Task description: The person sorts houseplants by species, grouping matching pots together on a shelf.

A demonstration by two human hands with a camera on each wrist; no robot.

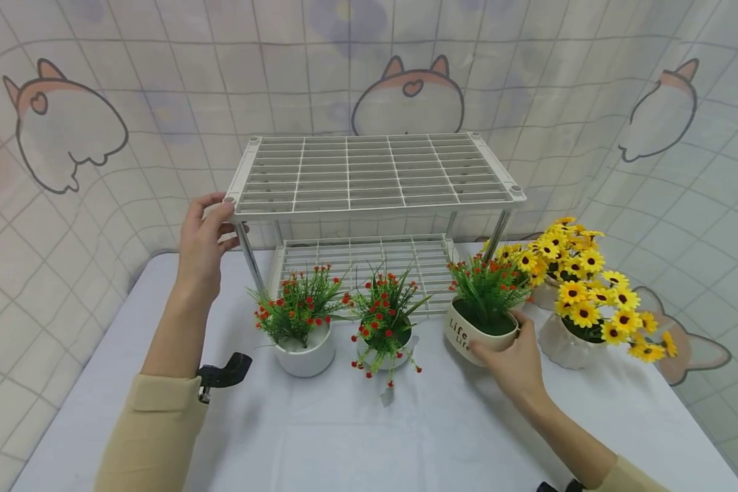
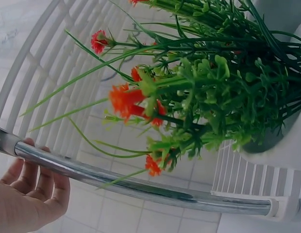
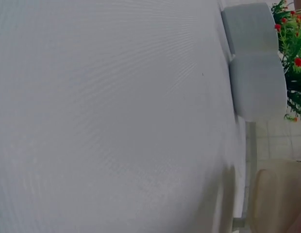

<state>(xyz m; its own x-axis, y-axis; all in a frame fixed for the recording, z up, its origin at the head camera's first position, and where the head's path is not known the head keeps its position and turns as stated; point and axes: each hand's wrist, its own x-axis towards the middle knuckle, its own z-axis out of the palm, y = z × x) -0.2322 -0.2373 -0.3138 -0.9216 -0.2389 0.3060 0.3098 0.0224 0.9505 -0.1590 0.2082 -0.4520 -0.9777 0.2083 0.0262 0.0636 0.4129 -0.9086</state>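
A white two-tier wire shelf rack (image 1: pixel 375 174) with metal posts stands on the table. At its front left top corner, my left hand (image 1: pixel 204 239) holds on with thumb and fingers, and in the left wrist view the fingers curl behind the metal post (image 2: pixel 116 180). My right hand (image 1: pixel 519 362) grips a cream pot (image 1: pixel 461 338) lettered "Life", filled with green leaves and small red flowers. This pot leans a little and shows its underside edge close over the table in the right wrist view. Its plant (image 1: pixel 488 290) overlaps the rack's front right post.
Two white pots of red flowers, one on the left (image 1: pixel 307 352) and one in the middle (image 1: pixel 384 352), stand before the rack. Pots of yellow daisy-like flowers (image 1: pixel 590 314) are at the right. A patterned curtain (image 1: pixel 307 75) hangs behind the white-covered table (image 1: pixel 344 437).
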